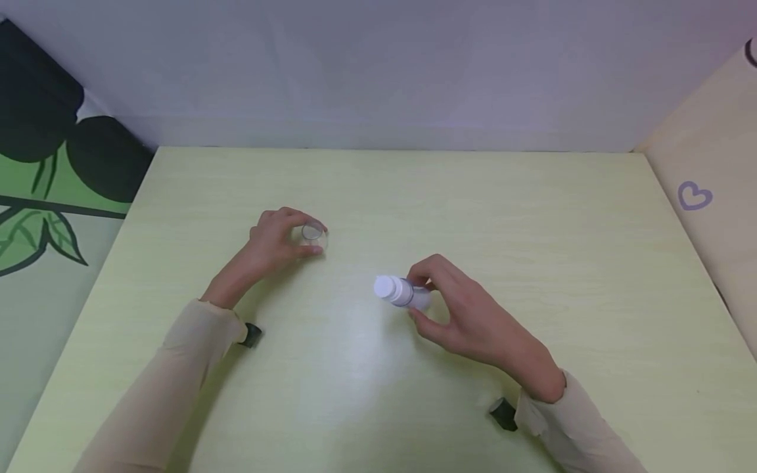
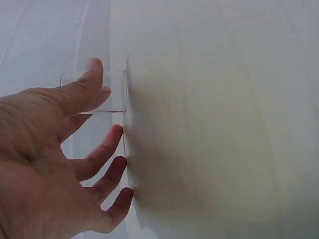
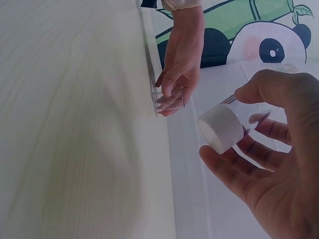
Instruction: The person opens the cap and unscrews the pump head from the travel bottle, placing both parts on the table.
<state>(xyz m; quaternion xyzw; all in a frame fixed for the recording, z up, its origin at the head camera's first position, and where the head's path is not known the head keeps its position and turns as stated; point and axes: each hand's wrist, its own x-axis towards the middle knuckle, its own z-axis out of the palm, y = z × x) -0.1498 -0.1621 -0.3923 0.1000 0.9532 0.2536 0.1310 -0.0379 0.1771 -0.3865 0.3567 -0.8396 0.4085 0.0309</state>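
Note:
A small clear glass stands upright at the tabletop, left of the middle. My left hand holds it between thumb and index finger; in the left wrist view the other fingers of that hand spread loosely below the glass. To the right and nearer me, my right hand grips a small white bottle with thumb and fingers. The bottle is tilted in the head view and held above the table. From the right wrist, its broad white end shows, while the thumb and fingers cover part of its middle.
The pale wooden table meets a plain bluish-white wall at its back edge. A side panel with a panda drawing stands at the left. Another panel with a purple heart stands at the right.

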